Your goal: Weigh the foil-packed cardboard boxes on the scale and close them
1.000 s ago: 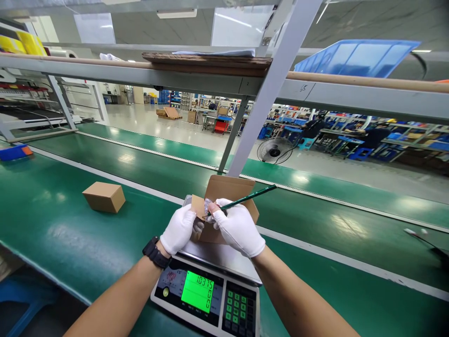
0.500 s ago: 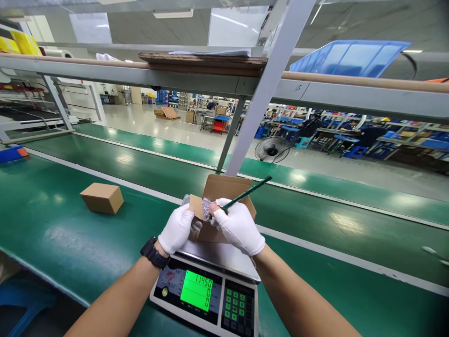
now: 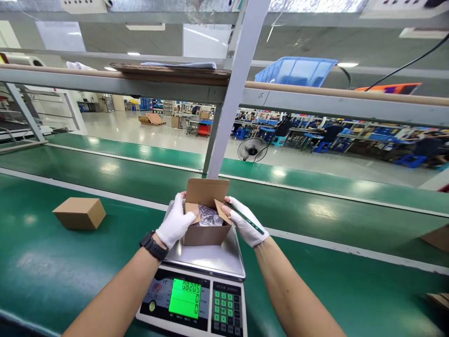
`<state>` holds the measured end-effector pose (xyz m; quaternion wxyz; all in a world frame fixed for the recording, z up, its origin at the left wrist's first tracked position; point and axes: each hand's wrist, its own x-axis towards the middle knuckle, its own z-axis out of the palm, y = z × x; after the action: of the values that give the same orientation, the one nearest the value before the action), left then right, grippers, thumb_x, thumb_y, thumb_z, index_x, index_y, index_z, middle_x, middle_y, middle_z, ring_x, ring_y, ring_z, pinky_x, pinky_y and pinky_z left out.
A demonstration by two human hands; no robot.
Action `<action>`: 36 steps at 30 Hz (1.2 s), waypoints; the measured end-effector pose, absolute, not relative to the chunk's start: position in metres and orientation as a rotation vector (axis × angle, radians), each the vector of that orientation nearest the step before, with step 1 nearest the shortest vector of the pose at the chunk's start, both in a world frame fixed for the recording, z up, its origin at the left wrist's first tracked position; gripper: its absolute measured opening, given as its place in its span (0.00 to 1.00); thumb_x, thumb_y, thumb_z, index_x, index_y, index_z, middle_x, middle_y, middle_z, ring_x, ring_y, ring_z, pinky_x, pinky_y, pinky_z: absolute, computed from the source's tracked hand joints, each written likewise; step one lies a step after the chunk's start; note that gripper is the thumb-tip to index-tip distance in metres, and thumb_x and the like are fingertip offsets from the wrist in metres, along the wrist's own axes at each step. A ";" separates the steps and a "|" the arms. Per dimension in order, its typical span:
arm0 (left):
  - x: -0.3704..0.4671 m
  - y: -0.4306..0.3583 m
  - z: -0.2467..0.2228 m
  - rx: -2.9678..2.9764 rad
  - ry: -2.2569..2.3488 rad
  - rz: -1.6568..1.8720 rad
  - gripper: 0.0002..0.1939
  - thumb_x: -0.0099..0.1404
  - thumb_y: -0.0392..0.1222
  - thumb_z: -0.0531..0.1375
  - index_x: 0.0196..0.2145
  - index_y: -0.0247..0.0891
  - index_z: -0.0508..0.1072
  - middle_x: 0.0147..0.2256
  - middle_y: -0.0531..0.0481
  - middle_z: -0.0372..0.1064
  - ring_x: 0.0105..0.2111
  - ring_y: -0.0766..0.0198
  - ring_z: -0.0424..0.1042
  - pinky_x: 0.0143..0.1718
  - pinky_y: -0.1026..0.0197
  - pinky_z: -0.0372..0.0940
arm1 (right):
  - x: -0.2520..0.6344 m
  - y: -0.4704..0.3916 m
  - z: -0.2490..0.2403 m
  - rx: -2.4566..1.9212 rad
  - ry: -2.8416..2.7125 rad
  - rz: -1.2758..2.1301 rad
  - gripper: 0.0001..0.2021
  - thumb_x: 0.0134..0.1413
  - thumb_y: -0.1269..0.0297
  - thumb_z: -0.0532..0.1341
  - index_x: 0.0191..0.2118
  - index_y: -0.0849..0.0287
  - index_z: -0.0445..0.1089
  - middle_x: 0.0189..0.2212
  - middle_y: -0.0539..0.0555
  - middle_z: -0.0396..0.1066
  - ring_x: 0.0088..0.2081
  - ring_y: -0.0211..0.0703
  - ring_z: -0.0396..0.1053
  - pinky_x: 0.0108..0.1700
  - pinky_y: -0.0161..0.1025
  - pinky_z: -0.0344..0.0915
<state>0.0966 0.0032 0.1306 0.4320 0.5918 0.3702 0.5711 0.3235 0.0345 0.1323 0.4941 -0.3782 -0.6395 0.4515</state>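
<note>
An open cardboard box sits on the metal pan of a digital weighing scale, its back lid raised. Inside it lies a clear plastic-wrapped item, whose contents I cannot make out. My left hand, in a white glove with bare fingertips, grips the left side flap, fingers outside and thumb within. At the other side, my gloved right hand pinches the right flap. A slim dark green stick lies across that hand. The scale's green display is lit.
A closed cardboard box lies on the green table at the left. Behind the scale rises a grey post, joined to a shelf rail with a blue bin on it. More cardboard shows at the right edge.
My hands have moved apart from the middle to the box's two side flaps. The plastic-wrapped item now rests in the box. The green stick has swung down along my right hand; the scale's reading is lower.
</note>
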 end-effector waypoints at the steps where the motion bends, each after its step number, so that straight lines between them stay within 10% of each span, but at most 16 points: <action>1: 0.097 0.003 0.131 1.516 0.940 1.446 0.27 0.60 0.43 0.62 0.55 0.36 0.61 0.50 0.40 0.69 0.48 0.55 0.71 0.51 0.51 0.68 | 0.322 0.035 0.133 -0.894 -1.578 1.040 0.18 0.51 0.52 0.67 0.45 0.55 0.69 0.48 0.55 0.73 0.48 0.49 0.71 0.50 0.44 0.68; 6: 0.079 -0.002 0.125 1.802 1.054 1.468 0.15 0.64 0.40 0.50 0.42 0.36 0.74 0.52 0.42 0.67 0.55 0.55 0.65 0.61 0.49 0.57 | 0.320 0.033 0.142 -0.747 -1.661 0.972 0.14 0.47 0.56 0.69 0.32 0.57 0.66 0.47 0.60 0.74 0.49 0.53 0.71 0.53 0.49 0.64; 19: 0.064 -0.024 0.143 2.293 1.220 0.998 0.34 0.57 0.58 0.66 0.57 0.40 0.68 0.65 0.39 0.51 0.62 0.46 0.56 0.63 0.45 0.55 | 0.336 0.015 0.156 -0.806 -2.017 1.056 0.22 0.42 0.58 0.73 0.42 0.56 0.67 0.61 0.64 0.61 0.62 0.55 0.60 0.63 0.52 0.55; 28: 0.075 -0.021 0.139 2.261 1.219 1.210 0.23 0.64 0.54 0.60 0.52 0.40 0.71 0.59 0.42 0.61 0.58 0.53 0.62 0.61 0.49 0.58 | 0.330 0.015 0.162 -0.844 -1.927 1.012 0.18 0.45 0.56 0.71 0.38 0.57 0.66 0.54 0.65 0.69 0.56 0.55 0.66 0.58 0.52 0.61; 36: 0.075 -0.030 0.129 2.239 1.181 1.193 0.22 0.69 0.52 0.55 0.56 0.41 0.68 0.66 0.43 0.49 0.63 0.53 0.54 0.65 0.48 0.53 | 0.332 0.012 0.156 -0.762 -1.929 1.001 0.19 0.54 0.49 0.65 0.43 0.57 0.65 0.57 0.64 0.66 0.57 0.54 0.65 0.59 0.51 0.59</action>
<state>0.0749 -0.0297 0.1292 0.1709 0.7883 0.4159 0.4200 0.3320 0.0124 0.1558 0.4071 -0.3021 -0.7651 0.3971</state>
